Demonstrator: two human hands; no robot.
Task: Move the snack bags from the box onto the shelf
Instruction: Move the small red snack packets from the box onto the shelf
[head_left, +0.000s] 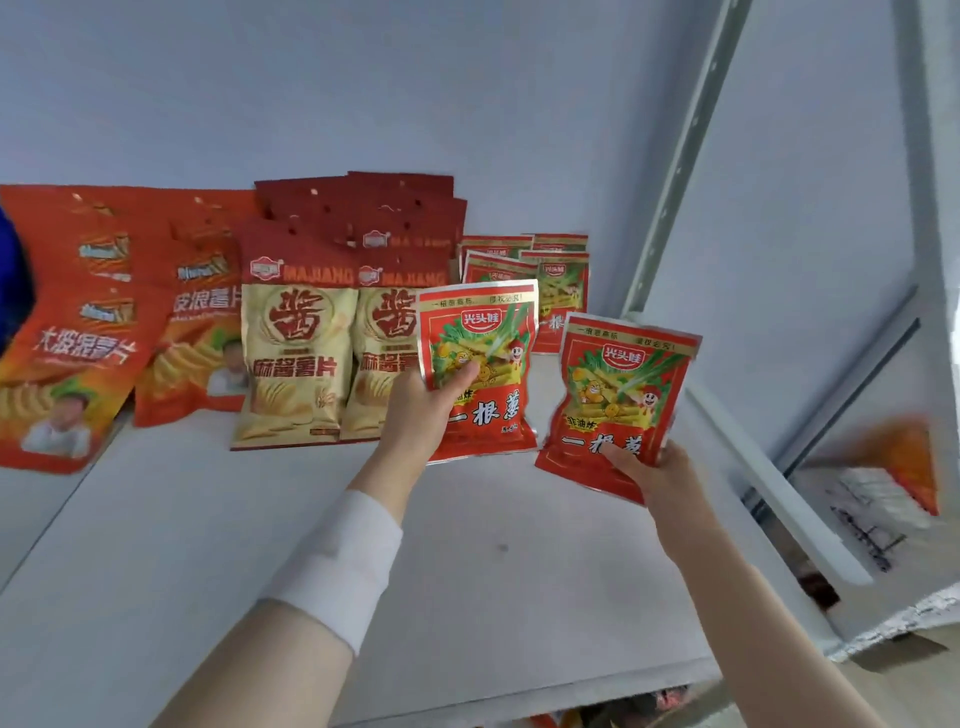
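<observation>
Red foil snack bags, one per hand, both held above the white shelf (260, 545) and not yet set down. Left hand (421, 415) grips the left bag (483, 374) by its lower left edge, thumb across the front; the bag is upright, print facing the camera. Right hand (654, 473) pinches the right bag (618, 395) at its bottom edge, thumb on the front; the bag tilts slightly right. The two bags sit just beside each other; can't tell if the edges touch. My read of the step: placing phase, release pending for this pair. Likely target is the row of matching red bags (550, 275) stood against the back wall, right of the beige chip bags (296, 353); orange chip bags (78, 332) fill the left end. The left bag overlaps the front beige bag and the matching row in view, so it hangs in front of them, nearer the camera. Next move calls for pushing both forward, leaning them against the existing row, staying clear of the upright post (675, 171) on the right, and letting go without toppling the stack. Box not identifiable; only blurred clutter lower right. White wristband (337, 566) on the left forearm.
</observation>
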